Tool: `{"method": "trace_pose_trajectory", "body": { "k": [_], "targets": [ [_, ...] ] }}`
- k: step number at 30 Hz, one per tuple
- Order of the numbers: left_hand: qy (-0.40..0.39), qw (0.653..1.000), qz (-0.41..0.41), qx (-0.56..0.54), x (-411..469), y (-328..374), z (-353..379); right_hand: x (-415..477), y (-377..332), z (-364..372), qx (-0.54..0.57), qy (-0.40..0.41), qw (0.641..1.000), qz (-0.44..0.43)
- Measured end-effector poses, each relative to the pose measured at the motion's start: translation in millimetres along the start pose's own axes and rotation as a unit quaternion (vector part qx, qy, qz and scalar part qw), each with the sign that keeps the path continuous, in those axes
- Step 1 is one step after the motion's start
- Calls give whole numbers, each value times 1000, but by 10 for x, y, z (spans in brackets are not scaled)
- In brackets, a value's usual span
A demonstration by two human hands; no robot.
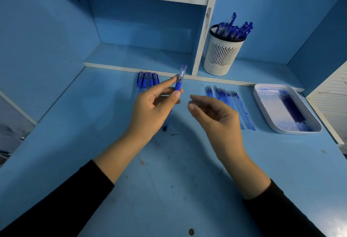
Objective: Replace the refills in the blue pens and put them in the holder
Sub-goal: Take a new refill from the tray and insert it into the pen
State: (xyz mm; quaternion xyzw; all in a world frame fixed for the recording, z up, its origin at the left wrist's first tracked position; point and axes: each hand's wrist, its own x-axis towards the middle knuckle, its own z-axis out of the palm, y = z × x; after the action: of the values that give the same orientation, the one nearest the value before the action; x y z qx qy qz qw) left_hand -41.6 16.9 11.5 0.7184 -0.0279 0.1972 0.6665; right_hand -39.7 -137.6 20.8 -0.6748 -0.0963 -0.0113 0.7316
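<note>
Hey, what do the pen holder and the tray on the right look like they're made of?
Pen holder: probably white matte plastic, going by its moulded vertical slots and dotted base. Tray: likely white plastic too, smoother and slightly glossy, with rounded corners and a light streak on its floor.

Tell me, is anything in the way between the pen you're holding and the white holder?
Nothing visible blocks it. Between the pen in the left hand and the holder is open air; the white divider stands just left of the holder.
</note>
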Motion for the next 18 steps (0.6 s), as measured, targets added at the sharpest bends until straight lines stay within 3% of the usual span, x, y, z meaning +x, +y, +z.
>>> {"method": "trace_pose_trajectory", "body": {
  "k": [4,9,18],
  "targets": [
    [-48,997,11,65,-67,-59,-80,13,6,-119,34,17,999,-31],
    [-123,979,92,134,-110,-153,-90,9,76,-177,14,4,999,-47],
    [-159,979,36,121,-146,-262,-69,-24,253,-230,19,22,999,-22]
  ]
}}
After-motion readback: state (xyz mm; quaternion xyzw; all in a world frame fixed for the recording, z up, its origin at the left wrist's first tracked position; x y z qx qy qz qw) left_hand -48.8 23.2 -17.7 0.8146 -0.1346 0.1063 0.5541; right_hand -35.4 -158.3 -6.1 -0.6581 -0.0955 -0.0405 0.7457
